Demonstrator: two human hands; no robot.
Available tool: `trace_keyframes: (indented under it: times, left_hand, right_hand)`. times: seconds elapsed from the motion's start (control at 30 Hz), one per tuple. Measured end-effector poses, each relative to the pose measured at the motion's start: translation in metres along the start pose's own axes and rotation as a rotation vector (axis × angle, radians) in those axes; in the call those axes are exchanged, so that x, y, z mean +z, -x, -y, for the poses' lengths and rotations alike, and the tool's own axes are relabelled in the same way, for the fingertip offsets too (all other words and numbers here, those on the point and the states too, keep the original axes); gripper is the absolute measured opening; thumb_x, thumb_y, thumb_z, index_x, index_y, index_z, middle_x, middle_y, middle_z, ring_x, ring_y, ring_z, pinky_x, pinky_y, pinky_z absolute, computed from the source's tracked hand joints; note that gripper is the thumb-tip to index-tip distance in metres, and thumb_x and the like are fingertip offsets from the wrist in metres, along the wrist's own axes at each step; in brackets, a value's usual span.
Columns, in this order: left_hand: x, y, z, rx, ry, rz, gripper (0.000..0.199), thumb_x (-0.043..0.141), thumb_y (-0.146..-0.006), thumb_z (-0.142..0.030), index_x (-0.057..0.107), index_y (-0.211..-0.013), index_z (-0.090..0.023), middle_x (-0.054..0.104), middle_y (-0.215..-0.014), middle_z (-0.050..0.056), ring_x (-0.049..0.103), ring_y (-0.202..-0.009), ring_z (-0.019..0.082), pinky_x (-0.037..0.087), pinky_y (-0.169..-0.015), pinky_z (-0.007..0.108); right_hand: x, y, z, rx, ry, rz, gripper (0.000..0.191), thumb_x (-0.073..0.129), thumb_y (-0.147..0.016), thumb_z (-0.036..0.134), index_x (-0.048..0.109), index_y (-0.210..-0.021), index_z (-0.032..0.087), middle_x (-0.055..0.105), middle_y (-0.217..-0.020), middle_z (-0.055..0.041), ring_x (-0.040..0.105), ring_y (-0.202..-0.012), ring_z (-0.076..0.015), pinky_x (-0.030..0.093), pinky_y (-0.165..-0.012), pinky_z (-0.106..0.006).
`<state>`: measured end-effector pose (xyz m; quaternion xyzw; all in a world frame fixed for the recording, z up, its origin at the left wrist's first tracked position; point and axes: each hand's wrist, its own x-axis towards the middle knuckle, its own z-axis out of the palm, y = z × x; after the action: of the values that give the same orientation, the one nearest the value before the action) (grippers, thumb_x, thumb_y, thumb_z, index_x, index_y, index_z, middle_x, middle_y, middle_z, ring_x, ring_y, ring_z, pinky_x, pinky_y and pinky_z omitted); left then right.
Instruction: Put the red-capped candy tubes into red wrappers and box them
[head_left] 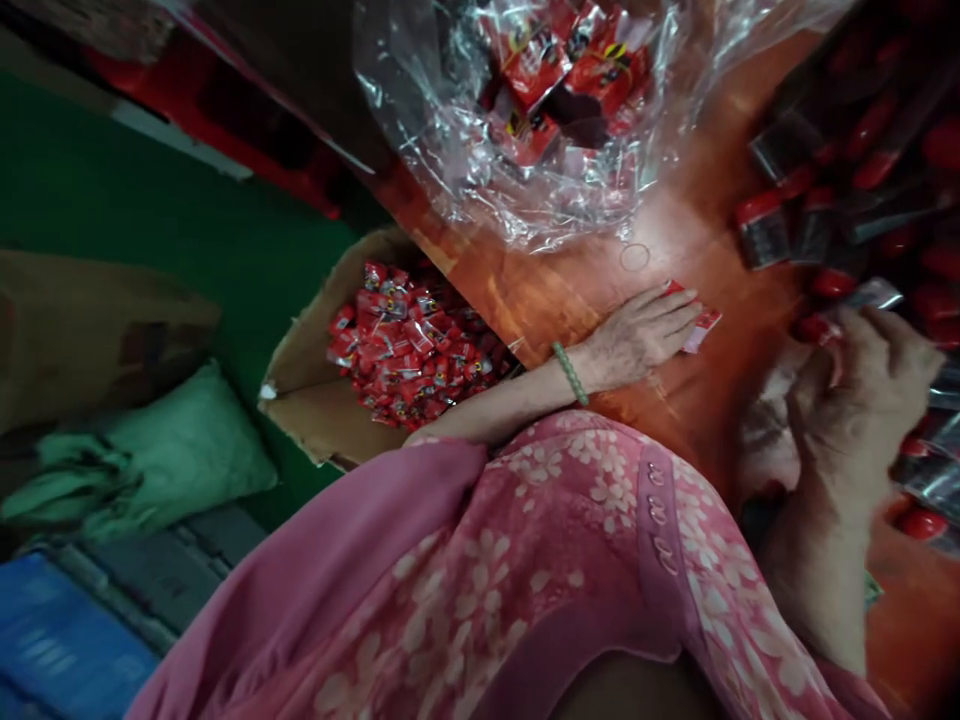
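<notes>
My left hand [637, 338], with a green bead bracelet at the wrist, lies palm down on the orange tabletop [547, 285]. Under its fingertips is a small red and white packet [702, 328]. At the right, my right hand [862, 385] has its fingers bent around a small clear item with red on it [874, 295], partly hidden by the fingers. Beyond and beside that hand lies a pile of clear containers with red caps [763, 230]. A clear plastic bag [465, 190] holding red packets stands at the table's far side.
Left of the table, an open cardboard box [300, 400] holds many red packets. A pale green sack [180, 450], another carton [90, 330] and blue and grey crates [67, 630] stand farther left on the green floor [172, 240]. A rubber band [635, 257] lies near the bag.
</notes>
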<state>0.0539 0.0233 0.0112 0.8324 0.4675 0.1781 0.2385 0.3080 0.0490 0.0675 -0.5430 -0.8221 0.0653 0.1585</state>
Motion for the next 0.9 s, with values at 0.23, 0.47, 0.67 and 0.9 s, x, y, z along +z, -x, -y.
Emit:
trace_keyframes:
  times: [0.23,0.47,0.67,0.9]
  left_hand:
    - [-0.023,-0.003,-0.028,-0.103,-0.17,0.086,0.048,0.024,-0.109,-0.026,0.059,-0.134,-0.006,0.062,-0.144,0.013,0.052,-0.14,0.023,0.032,-0.125,0.039]
    - [-0.018,0.007,-0.013,-0.05,-0.116,-0.05,0.039,0.034,-0.106,-0.022,0.071,-0.103,-0.011,0.072,-0.108,0.015,0.063,-0.11,0.026,0.048,-0.094,0.04]
    - [-0.02,0.014,-0.007,-0.05,-0.139,-0.194,0.032,0.042,-0.103,-0.021,0.07,-0.09,-0.013,0.071,-0.094,0.012,0.06,-0.089,0.022,0.047,-0.081,0.036]
    - [-0.033,0.006,-0.013,-0.101,-0.122,-0.099,0.034,0.043,-0.103,-0.025,0.071,-0.085,-0.014,0.07,-0.09,0.012,0.063,-0.087,0.023,0.05,-0.08,0.036]
  right_hand:
    - [0.01,-0.028,-0.03,0.026,-0.033,-0.058,0.053,0.061,-0.095,0.05,0.049,-0.147,0.045,0.054,-0.151,-0.0077,0.049,-0.141,-0.0388,0.043,-0.11,-0.064]
    - [0.012,-0.037,-0.013,0.055,-0.072,0.006,0.05,0.059,-0.097,0.048,0.056,-0.142,0.027,0.065,-0.133,-0.0189,0.058,-0.127,-0.0392,0.048,-0.104,-0.056]
    - [0.021,-0.02,0.01,0.39,-0.786,-0.017,0.052,0.06,-0.095,0.05,0.052,-0.137,0.022,0.07,-0.126,-0.0122,0.072,-0.104,-0.0232,0.059,-0.092,-0.042]
    - [0.039,-0.005,0.013,0.565,-1.269,-0.166,0.039,0.085,-0.074,0.043,0.066,-0.106,0.03,0.077,-0.1,0.0021,0.076,-0.092,-0.0154,0.062,-0.076,-0.025]
